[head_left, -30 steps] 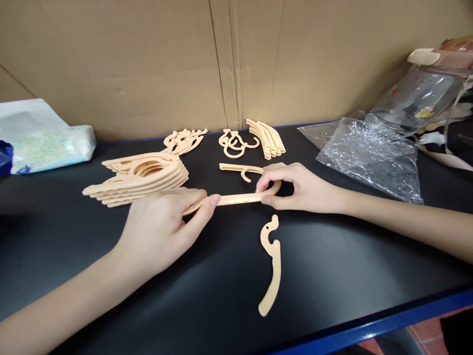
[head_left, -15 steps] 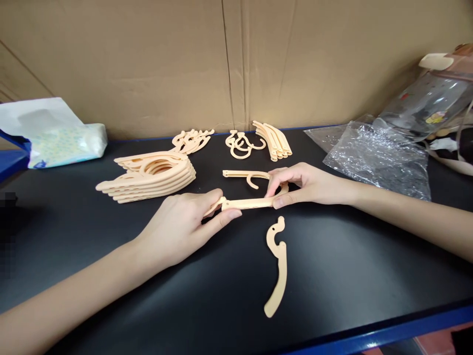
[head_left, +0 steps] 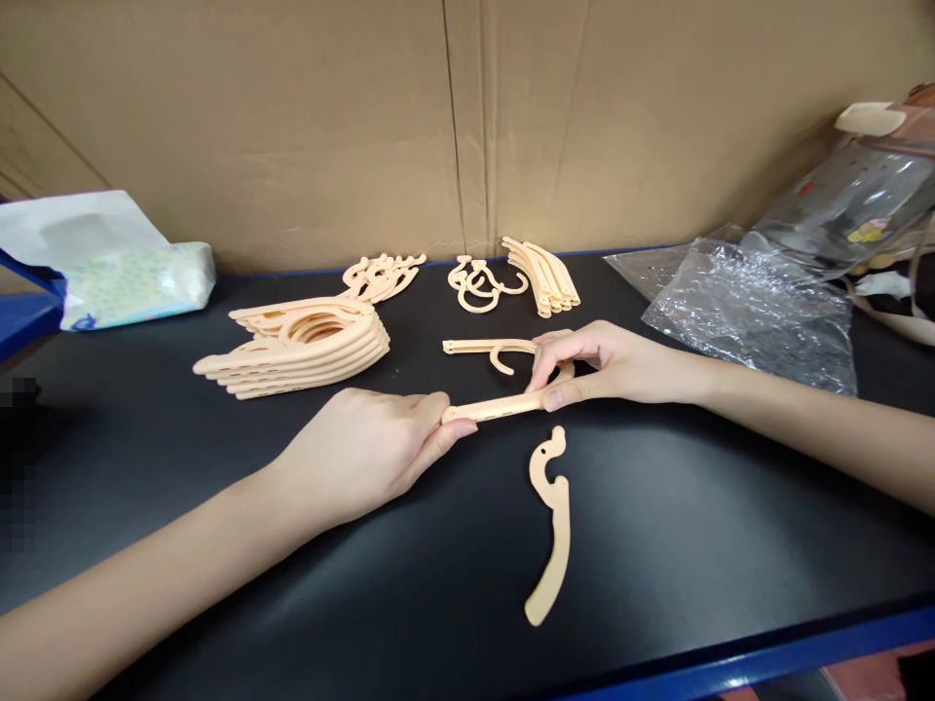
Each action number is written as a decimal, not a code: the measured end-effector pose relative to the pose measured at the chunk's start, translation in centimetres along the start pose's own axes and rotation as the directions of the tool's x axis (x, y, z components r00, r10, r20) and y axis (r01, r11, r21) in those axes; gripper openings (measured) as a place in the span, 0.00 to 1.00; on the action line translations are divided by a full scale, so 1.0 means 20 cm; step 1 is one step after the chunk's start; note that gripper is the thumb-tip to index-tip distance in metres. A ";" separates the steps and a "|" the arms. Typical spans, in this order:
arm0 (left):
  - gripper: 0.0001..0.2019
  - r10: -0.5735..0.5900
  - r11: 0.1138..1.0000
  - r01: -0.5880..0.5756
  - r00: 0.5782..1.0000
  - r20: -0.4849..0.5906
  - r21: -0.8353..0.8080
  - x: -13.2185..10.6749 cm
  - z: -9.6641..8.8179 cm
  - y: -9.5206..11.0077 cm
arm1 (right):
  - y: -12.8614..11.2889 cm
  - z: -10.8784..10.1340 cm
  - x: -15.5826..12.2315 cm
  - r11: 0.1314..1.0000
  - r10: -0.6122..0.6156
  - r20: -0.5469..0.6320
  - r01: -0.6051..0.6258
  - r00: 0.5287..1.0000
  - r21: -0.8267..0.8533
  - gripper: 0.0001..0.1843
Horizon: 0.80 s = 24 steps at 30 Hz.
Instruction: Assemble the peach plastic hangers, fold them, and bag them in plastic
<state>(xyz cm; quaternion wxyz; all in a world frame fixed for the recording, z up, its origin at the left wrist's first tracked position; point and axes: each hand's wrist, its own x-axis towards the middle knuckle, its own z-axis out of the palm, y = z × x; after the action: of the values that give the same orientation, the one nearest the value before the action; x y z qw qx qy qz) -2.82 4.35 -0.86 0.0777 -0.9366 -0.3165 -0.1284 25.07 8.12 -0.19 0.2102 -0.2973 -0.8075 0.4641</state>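
Both hands grip a cream plastic folding hanger piece (head_left: 497, 406) just above the black tabletop. My left hand (head_left: 365, 443) pinches its left end between thumb and fingers; whatever else sits in that palm is hidden. Thumb and fingertips of my right hand (head_left: 610, 365) close on the right end, where a curved bit shows behind the thumb. Just behind lies a straight hanger arm (head_left: 467, 346) beside a hook (head_left: 501, 361), partly covered by the right hand. In front, a loose curved hanger arm (head_left: 559, 535) with a notched head lies flat.
A stack of folded hangers (head_left: 321, 360) stands at left. Along the back lie notched arms (head_left: 384, 280), several hooks (head_left: 478, 287) and a pile of straight arms (head_left: 544, 277). Tissue pack (head_left: 138, 282) at left; clear plastic bag (head_left: 752, 312) and bottle (head_left: 840, 204) at right. Cardboard (head_left: 292, 127) rises behind.
My left fingers have turned and closed further over the left end of the hanger piece, covering the small part that stuck out there. The right hand keeps its grip.
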 end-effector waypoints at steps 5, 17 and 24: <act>0.25 0.033 0.992 -0.032 0.999 -0.013 0.122 0.02 -0.04 0.03 | 0.00 0.00 0.00 1.000 0.003 -0.008 -0.003 1.000 0.001 0.08; 0.15 0.139 0.987 -0.145 0.987 -0.083 -0.067 0.00 -0.03 0.01 | 0.01 0.01 -0.01 0.999 -0.033 -0.018 0.032 0.999 -0.031 0.11; 0.07 0.273 0.922 -0.269 0.962 -0.026 -0.278 0.03 -0.08 0.06 | 0.00 0.02 -0.01 1.000 0.006 -0.099 -0.006 0.995 0.002 0.14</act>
<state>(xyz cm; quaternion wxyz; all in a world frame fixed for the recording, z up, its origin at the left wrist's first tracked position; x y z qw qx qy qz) -1.97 3.35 0.66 -0.0402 -0.9737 -0.1632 -0.1536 24.87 7.75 -0.40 0.2488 -0.3223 -0.7948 0.4501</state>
